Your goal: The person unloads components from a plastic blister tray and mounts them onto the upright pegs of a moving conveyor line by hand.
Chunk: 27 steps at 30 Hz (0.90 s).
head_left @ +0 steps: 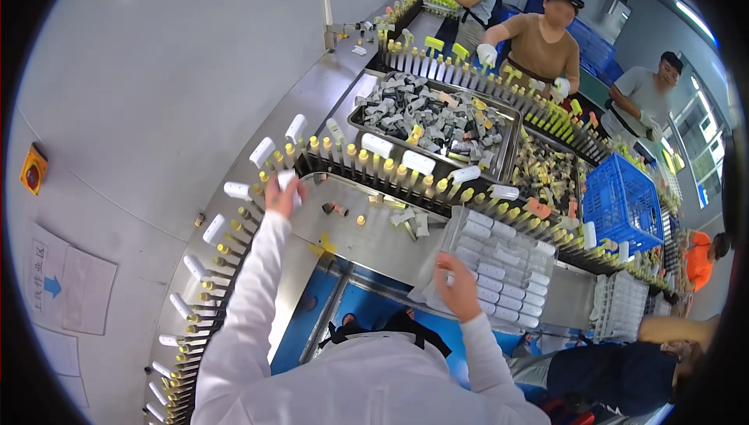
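My left hand [282, 195] reaches out to the curved conveyor [234, 214] of yellow-tipped pegs and is closed around a small white tube [287, 181] at one peg. Several pegs carry white tubes, others stand bare. My right hand [457, 284] rests at the near-left corner of a clear tray [499, 273] packed with rows of white tubes, its fingers curled on one tube. Both arms wear white sleeves.
A metal tray [437, 120] of grey parts sits beyond the peg line, beside a bin of mixed parts [550, 175] and a blue crate [620, 202]. Three people work on the far side. A person in dark clothes stands at my right. Loose small parts lie on the steel table [367, 230].
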Available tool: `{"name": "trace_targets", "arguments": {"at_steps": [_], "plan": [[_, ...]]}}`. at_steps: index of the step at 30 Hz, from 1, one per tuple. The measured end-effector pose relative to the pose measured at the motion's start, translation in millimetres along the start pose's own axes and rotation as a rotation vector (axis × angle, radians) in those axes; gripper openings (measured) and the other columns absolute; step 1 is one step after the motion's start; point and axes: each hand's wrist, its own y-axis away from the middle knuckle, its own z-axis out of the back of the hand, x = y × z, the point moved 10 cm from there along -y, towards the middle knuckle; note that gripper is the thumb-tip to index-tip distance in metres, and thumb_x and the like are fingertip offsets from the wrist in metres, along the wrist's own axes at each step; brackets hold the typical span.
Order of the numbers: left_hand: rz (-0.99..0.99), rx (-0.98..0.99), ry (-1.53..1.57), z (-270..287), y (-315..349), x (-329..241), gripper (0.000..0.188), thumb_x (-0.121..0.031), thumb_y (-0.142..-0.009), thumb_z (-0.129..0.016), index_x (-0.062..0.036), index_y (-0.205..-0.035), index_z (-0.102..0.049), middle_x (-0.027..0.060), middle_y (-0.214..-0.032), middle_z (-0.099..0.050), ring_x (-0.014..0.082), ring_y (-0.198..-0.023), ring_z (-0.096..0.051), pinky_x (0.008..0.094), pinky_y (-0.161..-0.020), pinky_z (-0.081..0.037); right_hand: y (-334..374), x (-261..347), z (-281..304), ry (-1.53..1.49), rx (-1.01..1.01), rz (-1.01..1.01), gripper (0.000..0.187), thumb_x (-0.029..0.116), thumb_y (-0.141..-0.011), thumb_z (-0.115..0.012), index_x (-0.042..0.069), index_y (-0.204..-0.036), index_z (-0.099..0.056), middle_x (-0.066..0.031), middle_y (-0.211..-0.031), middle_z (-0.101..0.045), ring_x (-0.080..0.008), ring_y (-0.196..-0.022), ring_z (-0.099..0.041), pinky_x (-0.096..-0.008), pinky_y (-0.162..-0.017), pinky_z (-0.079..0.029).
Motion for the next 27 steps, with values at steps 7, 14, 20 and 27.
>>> {"name": "trace_targets", "arguments": {"at_steps": [7,14,20,27], "plan": [[-0.151,-0.302,-0.86,-26.4,-197.8,-20.2,0.06,-0.037,-0.079,-0.079,0.0042,-0.113,-0.053,0.0228,-0.096,-0.069,0.0374,-0.091,-0.068,0.0438,-0.082,-0.053,23.0,-69.7,70.9,0.399,-0.131,-0.082,0.027,0.008,-0.082,-0.067,0.005,-0.109,-0.064,-0.0149,-0.098,-0.063,-0.0353,-0.091,-0.061,-0.0429,-0.079,-0.05],[-0.044,-0.178,-1.682,-37.9,-217.9,-41.2,0.042,-0.023,-0.086,-0.066,0.0006,-0.115,-0.049,0.0234,-0.107,-0.07,0.0364,-0.105,-0.068,0.0441,-0.091,-0.054,13.8,-79.0,63.5,0.449,0.045,-0.13,0.025,0.015,-0.079,-0.071,0.008,-0.103,-0.065,-0.0099,-0.099,-0.06,-0.031,-0.095,-0.058,-0.042,-0.082,-0.048],[-0.049,-0.218,-1.639,10.5,-173.4,-53.8,0.04,-0.039,-0.091,-0.059,-0.0051,-0.111,-0.051,0.02,-0.109,-0.068,0.0415,-0.1,-0.066,0.052,-0.084,-0.053,22.7,-55.3,59.6,0.587,0.115,-0.02,0.024,0.019,-0.081,-0.071,0.015,-0.104,-0.065,-0.0027,-0.102,-0.06,-0.0251,-0.1,-0.057,-0.0409,-0.081,-0.049],[-0.899,-0.832,-1.295,-19.8,6.9,-126.8,0.049,-0.031,-0.091,-0.064,0.0029,-0.123,-0.05,0.0239,-0.122,-0.053,0.0404,-0.113,-0.052,0.0473,-0.096,-0.043,-2.9,-62.3,82.1,0.192,0.101,-0.139,0.033,0.018,-0.088,-0.069,0.003,-0.115,-0.057,-0.0096,-0.108,-0.063,-0.0288,-0.092,-0.062,-0.0405,-0.077,-0.052]]}}
